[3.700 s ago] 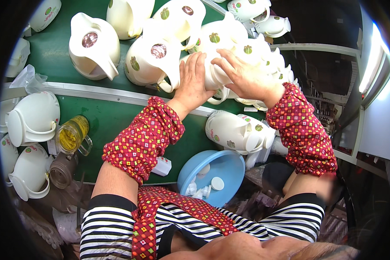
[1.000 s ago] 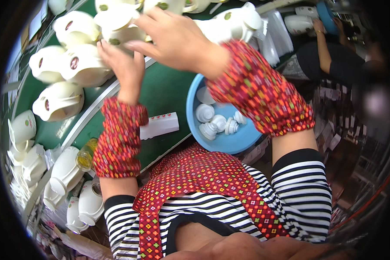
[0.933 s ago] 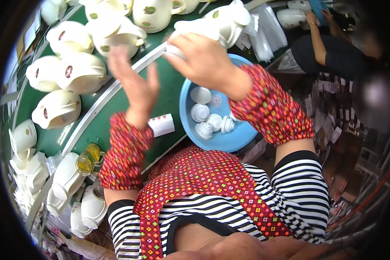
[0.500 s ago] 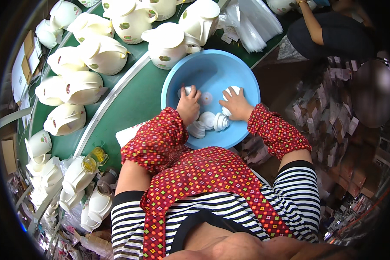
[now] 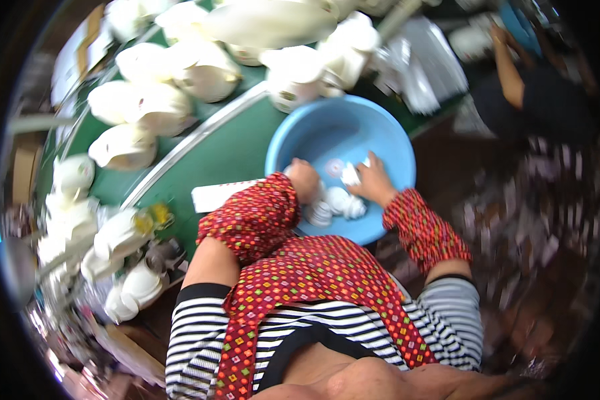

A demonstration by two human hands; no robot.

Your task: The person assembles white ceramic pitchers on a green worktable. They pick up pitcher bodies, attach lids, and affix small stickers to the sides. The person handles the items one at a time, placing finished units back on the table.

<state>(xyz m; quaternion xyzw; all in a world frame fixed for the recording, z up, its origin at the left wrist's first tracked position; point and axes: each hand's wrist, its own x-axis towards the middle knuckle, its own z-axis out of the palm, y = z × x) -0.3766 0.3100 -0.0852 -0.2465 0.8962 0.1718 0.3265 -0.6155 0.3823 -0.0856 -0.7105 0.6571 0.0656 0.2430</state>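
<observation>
Both my hands are inside a round light-blue basin (image 5: 407,160). My left hand (image 5: 305,181) is closed at the basin's left side, with a bit of white plastic piece showing past its fingers; motion blur and the hand itself hide most of it. My right hand (image 5: 376,180) grips another white plastic piece (image 5: 350,175) between thumb and fingers, above the basin's floor. Between and below the hands lie several loose white round pieces (image 5: 337,199) with stepped sides, like stoppers. One ribbed white piece (image 5: 319,215) rests near my left wrist.
White pots with handles (image 5: 293,73) stand behind the basin and along the green table (image 5: 203,157), past a pale metal strip (image 5: 200,137). Clear plastic bags (image 5: 423,63) lie at the back right. Another person's arm (image 5: 510,77) reaches toward a blue basin (image 5: 519,30).
The whole view has shifted, so the basin sits lower and farther right. My left hand has turned its back upward. My right hand's fingers now point up around its piece.
</observation>
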